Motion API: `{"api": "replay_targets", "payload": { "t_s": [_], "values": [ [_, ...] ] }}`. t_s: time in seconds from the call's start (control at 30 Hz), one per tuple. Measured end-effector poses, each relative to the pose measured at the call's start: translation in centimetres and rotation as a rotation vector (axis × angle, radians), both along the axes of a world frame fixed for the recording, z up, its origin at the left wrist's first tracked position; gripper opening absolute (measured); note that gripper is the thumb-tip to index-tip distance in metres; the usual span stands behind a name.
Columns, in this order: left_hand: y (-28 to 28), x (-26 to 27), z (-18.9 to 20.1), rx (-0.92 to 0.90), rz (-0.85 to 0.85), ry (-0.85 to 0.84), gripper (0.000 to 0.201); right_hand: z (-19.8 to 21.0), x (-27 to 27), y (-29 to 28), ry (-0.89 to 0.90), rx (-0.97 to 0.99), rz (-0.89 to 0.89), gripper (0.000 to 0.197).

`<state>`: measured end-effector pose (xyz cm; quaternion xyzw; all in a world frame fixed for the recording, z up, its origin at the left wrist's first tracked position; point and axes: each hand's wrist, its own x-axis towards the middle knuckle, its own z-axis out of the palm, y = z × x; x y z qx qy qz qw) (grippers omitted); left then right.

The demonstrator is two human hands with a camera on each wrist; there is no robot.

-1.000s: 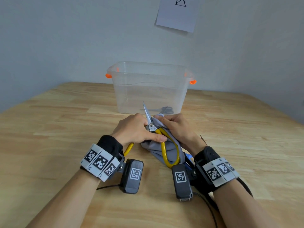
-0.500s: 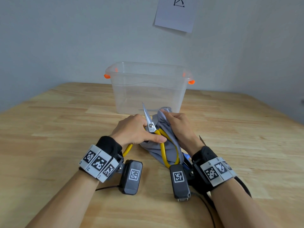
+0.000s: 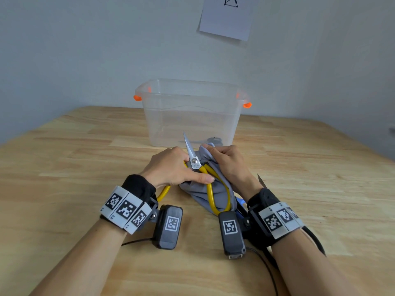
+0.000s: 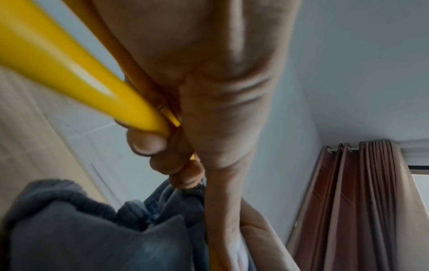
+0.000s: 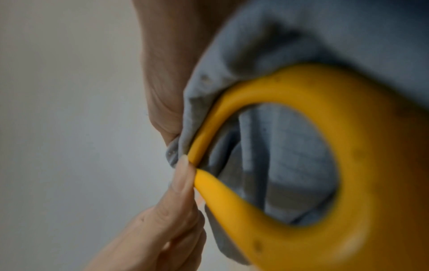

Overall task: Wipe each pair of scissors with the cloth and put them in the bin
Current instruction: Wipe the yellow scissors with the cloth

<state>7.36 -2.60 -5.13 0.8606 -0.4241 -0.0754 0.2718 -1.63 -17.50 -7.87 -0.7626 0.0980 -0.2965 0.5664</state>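
Much of what we handle is covered: one blade of the yellow-handled scissors (image 3: pixel 208 182) lies buried in the grey cloth (image 3: pixel 213 190), and only the other blade shows, pointing up and toward the far side. Our right wrist hides most of another pair; we see just a dark tip (image 3: pixel 261 180) to the right of it and a bit of blue by the wrist camera. Both wrist views are blurred, showing little beyond yellow handle, grey folds and skin.

The clear bin (image 3: pixel 191 113) with orange clips stands on the table (image 3: pixel 64 167) just beyond our hands. Through its near wall we make out a dark shape (image 3: pixel 214 140) on the bottom, too dim to name with certainty.

Our left hand (image 3: pixel 171 167) curls its fingers round the left handle loop, thumb laid flat across the handles near the pivot. Our right hand (image 3: pixel 229 163) pinches the bunched cloth around the hidden blade, fingers curled tight. Scissors and cloth rest low over the table between us and the bin.
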Motion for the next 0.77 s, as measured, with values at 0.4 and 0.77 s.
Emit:
{"api": "replay_targets", "payload": {
  "t_s": [0.4, 0.77],
  "values": [
    [0.10, -0.49, 0.35, 0.032, -0.013, -0.020, 0.071, -0.07, -0.09, -0.27, -0.081, 0.114, -0.026, 0.053],
    [-0.01, -0.36, 0.07, 0.038, -0.027, -0.027, 0.076, -0.67, 0.27, -0.76, -0.163, 0.244, -0.062, 0.048]
  ]
}}
